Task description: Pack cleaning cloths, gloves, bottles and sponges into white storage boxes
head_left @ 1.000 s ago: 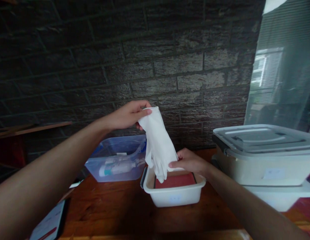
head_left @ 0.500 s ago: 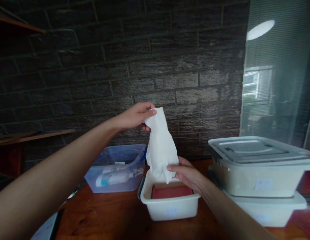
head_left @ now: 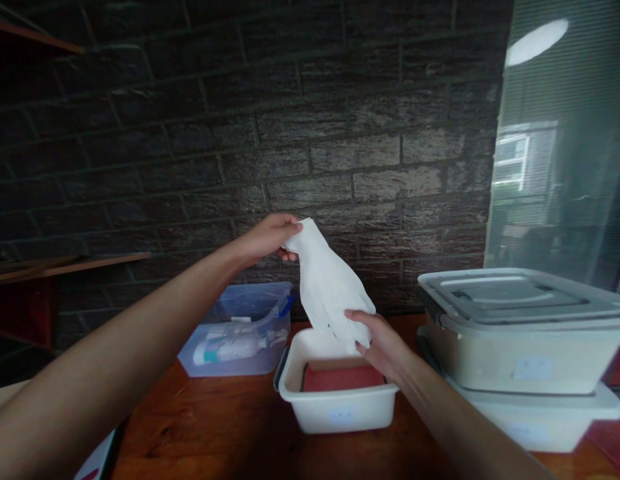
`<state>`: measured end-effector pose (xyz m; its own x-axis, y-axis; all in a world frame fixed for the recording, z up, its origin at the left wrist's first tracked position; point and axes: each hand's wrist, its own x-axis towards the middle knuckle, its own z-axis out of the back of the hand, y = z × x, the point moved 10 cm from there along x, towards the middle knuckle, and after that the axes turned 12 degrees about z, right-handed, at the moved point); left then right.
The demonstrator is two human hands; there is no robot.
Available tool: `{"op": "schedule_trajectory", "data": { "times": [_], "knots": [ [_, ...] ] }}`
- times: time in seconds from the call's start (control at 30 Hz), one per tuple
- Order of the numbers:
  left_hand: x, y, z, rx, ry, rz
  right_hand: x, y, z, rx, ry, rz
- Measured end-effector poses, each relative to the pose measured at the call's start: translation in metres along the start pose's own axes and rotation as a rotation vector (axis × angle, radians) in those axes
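My left hand (head_left: 270, 237) pinches the cuff of a white glove (head_left: 330, 283) and holds it up in front of the brick wall. The glove hangs down and to the right, fingers downward. My right hand (head_left: 377, 337) grips the glove's fingertips from below, just above an open white bin (head_left: 335, 410). A red flat object (head_left: 340, 377) lies inside that bin.
A clear blue-tinted bin (head_left: 240, 333) with a bottle inside stands behind and left on the wooden table (head_left: 215, 427). Two stacked lidded white bins (head_left: 520, 347) stand at the right. A glass pane (head_left: 565, 147) rises behind them. A white paper (head_left: 97, 460) lies at the lower left.
The glove has swung rightward and stretched between my hands. My right hand moved from beside the glove's fingers to gripping them from below. The view shifted slightly.
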<state>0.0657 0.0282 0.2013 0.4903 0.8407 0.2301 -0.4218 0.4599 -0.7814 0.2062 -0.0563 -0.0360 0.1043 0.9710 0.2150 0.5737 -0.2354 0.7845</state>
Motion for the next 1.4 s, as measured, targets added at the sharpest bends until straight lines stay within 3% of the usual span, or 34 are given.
{"op": "schedule_trajectory", "data": {
  "times": [0.1, 0.2, 0.5, 0.6, 0.73, 0.87, 1.03, 1.2, 1.4],
  "knots": [
    [0.001, 0.019, -0.003, -0.024, -0.014, 0.078, 0.005, -0.002, 0.009, 0.029, -0.017, 0.004],
    [-0.001, 0.02, -0.005, -0.042, -0.032, 0.098, 0.008, -0.005, 0.012, 0.042, -0.021, 0.009],
    [-0.008, -0.014, -0.011, 0.005, -0.039, -0.012, 0.007, -0.016, 0.014, -0.124, -0.059, -0.008],
    [-0.01, -0.027, -0.013, 0.068, -0.009, -0.085, 0.006, -0.015, 0.024, -0.225, -0.112, 0.043],
    [-0.019, -0.042, -0.031, 0.198, 0.109, -0.188, 0.008, 0.0, 0.036, -0.384, -0.224, 0.197],
    [-0.031, -0.049, -0.053, 0.322, 0.192, -0.248, 0.012, 0.017, 0.013, -0.444, -0.114, 0.321],
    [-0.042, -0.056, -0.071, 0.516, 0.191, -0.387, 0.012, 0.018, -0.021, -0.437, 0.104, 0.316],
    [-0.046, -0.055, -0.076, 0.54, 0.207, -0.403, 0.014, 0.008, -0.017, -0.422, 0.15, 0.229],
    [-0.037, -0.045, -0.073, 0.316, 0.257, -0.262, 0.008, 0.003, -0.014, -0.389, 0.197, 0.127]
  ]
}}
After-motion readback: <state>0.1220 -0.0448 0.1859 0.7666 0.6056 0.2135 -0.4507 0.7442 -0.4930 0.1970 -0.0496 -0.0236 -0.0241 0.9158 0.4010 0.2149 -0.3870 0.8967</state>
